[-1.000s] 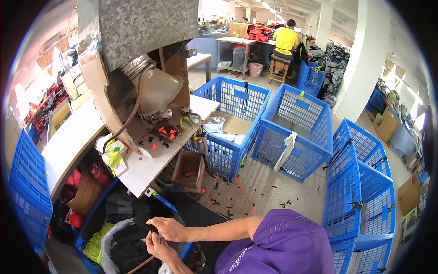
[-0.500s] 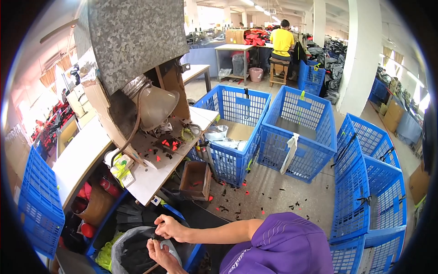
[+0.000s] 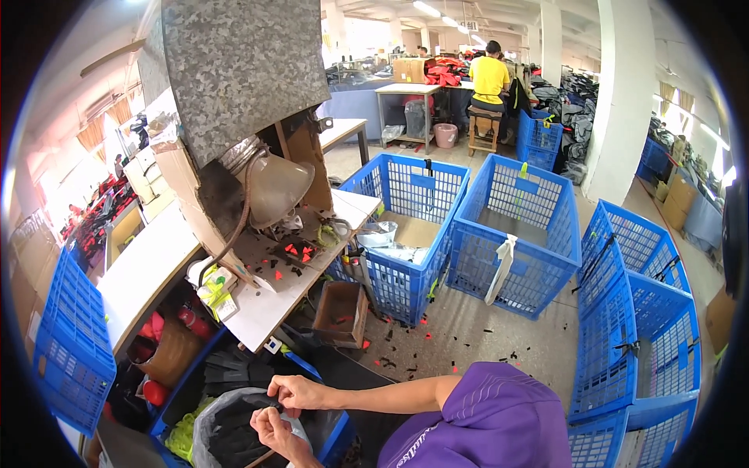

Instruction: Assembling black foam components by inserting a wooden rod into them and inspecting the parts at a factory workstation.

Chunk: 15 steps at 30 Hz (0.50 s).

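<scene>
My right hand (image 3: 300, 391) is closed, with thumb and fingers pinched together above a bin. Just below it, my left hand (image 3: 275, 431) is closed too, fingers curled, almost meeting the right. A small dark piece seems to lie between them, too small and hidden to name. Under both hands stands the bin lined with a grey plastic bag (image 3: 204, 427), holding black strips of fabric (image 3: 232, 437). Behind it, more black fabric pieces (image 3: 230, 368) lie in a blue crate, with neon yellow-green material (image 3: 184, 434) at the bin's left.
A white worktable (image 3: 261, 318) carries a lamp (image 3: 279, 187) and red and black scraps. Blue plastic crates (image 3: 515, 234) stand ahead, and more crates (image 3: 636, 312) line the right side. A wooden box (image 3: 341, 313) sits on the scrap-strewn floor. Farther off, a person in yellow (image 3: 490, 76) sits on a stool.
The view has tilted slightly, so the surroundings sit a little lower and to the right. Both hands have drawn closer together, and the left fingers have curled in more.
</scene>
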Tool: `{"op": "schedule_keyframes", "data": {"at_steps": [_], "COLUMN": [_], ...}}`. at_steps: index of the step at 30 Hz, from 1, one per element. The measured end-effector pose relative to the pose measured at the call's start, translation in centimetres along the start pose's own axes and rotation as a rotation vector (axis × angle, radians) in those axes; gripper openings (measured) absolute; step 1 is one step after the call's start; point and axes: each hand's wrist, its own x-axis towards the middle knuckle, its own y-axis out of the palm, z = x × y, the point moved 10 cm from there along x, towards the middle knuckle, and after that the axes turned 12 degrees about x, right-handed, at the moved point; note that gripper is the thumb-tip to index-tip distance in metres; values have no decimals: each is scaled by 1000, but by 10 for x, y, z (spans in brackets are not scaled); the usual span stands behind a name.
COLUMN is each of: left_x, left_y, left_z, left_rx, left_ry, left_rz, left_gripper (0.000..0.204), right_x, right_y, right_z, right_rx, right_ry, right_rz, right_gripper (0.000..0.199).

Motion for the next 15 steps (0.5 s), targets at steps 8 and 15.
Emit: {"op": "schedule_keyframes", "data": {"at_steps": [8, 15], "left_x": [-6, -10], "left_y": [23, 38], "left_z": [38, 49], "left_rx": [-579, -959], "left_ry": [-371, -609], "left_rz": [133, 221], "left_gripper": [15, 23], "right_x": [5, 11], "right_y": [-13, 11], "right_z": [-16, -31], "right_rx": [521, 793], "right_ry": [24, 182], "right_rz": [-201, 86], "right_gripper": [34, 13]}}
